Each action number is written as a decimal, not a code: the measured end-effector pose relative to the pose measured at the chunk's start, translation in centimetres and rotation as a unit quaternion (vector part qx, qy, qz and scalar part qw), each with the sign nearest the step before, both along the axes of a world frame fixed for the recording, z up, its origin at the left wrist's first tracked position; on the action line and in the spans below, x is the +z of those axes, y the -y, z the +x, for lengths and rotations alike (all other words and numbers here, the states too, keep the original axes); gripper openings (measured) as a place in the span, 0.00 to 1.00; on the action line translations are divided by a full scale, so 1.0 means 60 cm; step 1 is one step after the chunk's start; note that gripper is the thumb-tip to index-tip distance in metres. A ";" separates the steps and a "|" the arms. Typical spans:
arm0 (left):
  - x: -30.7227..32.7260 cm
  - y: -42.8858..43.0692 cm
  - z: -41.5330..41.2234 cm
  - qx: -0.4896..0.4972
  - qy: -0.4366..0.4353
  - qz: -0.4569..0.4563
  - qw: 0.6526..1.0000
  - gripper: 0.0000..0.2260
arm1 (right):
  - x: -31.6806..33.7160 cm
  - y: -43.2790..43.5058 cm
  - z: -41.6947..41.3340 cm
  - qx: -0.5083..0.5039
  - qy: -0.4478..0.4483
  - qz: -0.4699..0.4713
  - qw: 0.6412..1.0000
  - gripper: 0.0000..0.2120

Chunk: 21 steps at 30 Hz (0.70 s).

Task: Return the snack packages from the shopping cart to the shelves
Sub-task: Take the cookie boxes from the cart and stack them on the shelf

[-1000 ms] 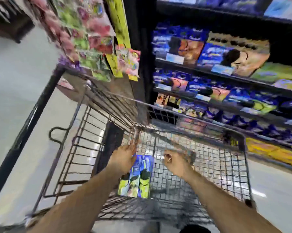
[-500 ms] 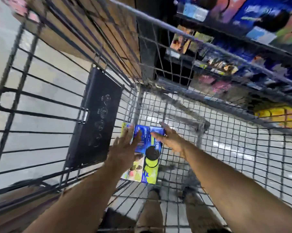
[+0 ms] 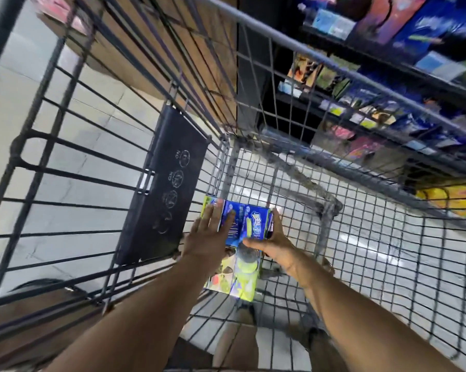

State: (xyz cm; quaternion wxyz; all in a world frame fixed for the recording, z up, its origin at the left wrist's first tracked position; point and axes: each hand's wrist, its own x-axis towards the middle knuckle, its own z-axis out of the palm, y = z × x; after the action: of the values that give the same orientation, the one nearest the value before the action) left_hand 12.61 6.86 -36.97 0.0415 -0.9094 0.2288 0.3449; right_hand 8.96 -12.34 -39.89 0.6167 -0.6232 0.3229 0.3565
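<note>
Snack packages (image 3: pixel 239 245) lay side by side, flat on the wire floor of the shopping cart (image 3: pixel 360 237), at about 6 o'clock from the dark plastic flap (image 3: pixel 164 183). Left hand (image 3: pixel 207 237) rested spread and flat on the left-hand pack, gripping nothing. Right hand (image 3: pixel 272 242) cupped the right-hand pack's edge, thumb across its face. Judged the pickup step, barely begun. Next: squeezing both packs together, lifting clear of the rim, carrying toward the shelves (image 3: pixel 387 76) at 1 o'clock. Brand lettering too blurred to read; flap showed "NO" by a circled pictogram.
</note>
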 end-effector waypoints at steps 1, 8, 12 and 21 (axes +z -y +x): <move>0.004 0.001 0.000 -0.002 -0.006 0.008 1.000 0.43 | 0.006 0.002 -0.005 0.005 -0.007 0.003 1.000 0.48; 0.098 0.062 0.042 0.195 -0.081 -0.103 0.972 0.23 | 0.126 0.089 0.008 -0.015 -0.012 0.033 0.999 0.45; 0.272 0.173 0.072 0.433 -0.150 -0.275 0.845 0.26 | 0.286 0.180 0.034 0.015 0.050 0.040 0.998 0.48; 0.641 0.418 0.067 0.402 -0.281 -0.510 0.707 0.16 | 0.676 0.411 0.026 0.073 0.172 0.070 0.980 0.33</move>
State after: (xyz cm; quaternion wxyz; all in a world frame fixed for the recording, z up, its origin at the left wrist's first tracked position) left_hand 16.60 -18.20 1.51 -0.6373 -0.6587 -0.0167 0.3995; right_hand 10.52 -37.02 0.67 0.6776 -0.6521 0.1403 0.3098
